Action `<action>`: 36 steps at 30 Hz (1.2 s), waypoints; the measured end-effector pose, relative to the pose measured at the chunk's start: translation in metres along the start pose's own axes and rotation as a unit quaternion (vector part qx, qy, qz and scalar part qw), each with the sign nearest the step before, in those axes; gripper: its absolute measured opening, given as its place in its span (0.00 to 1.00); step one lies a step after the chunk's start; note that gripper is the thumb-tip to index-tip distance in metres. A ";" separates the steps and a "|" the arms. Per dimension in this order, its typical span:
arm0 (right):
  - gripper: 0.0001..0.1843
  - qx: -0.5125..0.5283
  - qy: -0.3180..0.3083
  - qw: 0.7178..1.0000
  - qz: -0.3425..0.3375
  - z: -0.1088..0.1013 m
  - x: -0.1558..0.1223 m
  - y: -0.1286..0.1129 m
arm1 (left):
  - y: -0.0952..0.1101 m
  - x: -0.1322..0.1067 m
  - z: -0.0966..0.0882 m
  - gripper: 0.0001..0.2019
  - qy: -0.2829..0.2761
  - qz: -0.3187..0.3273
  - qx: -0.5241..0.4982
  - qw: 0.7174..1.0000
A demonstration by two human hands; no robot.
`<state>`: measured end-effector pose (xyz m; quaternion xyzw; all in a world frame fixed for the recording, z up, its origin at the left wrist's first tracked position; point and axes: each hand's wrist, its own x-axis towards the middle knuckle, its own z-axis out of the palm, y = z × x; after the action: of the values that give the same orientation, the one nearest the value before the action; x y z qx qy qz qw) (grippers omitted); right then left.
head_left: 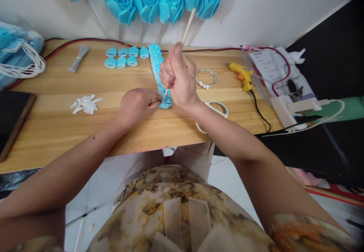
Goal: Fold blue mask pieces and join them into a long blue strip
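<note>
A strip of folded blue fabric petals [157, 60] lies on the wooden table [57, 130], running away from me. My right hand [178, 79] is closed in a fist round a thin wooden stick [188, 26] held upright, its lower tip touching the near end of the strip [165, 101]. My left hand [138, 106] rests on the table beside it, fingers pinched on that near end of the petal strip.
Small blue rolled pieces [123, 57] lie in two rows at the back. Blue fabric roses [159, 0] on sticks lean on the wall. White scraps [85, 104], a wire bundle [79, 58], a tape ring [206, 77], scissors [213, 110], a yellow glue gun [241, 75] and a dark tablet [11, 119] are around.
</note>
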<state>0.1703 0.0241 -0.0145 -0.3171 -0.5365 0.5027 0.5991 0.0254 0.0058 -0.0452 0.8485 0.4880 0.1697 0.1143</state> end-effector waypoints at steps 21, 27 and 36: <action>0.39 -0.011 -0.029 0.999 -0.016 -0.008 0.004 0.014 | -0.003 0.000 -0.006 0.09 0.004 -0.102 -0.101 0.990; 0.37 -0.016 0.000 1.000 -0.014 -0.006 0.000 0.011 | -0.006 -0.002 -0.005 0.16 0.003 -0.028 -0.117 0.993; 0.39 -0.028 0.028 0.999 0.015 -0.007 0.004 -0.003 | -0.005 0.000 -0.005 0.20 -0.032 0.013 -0.030 0.999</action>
<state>0.1777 0.0284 -0.0119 -0.3554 -0.5284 0.4873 0.5975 0.0194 0.0087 -0.0425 0.8561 0.4673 0.1587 0.1533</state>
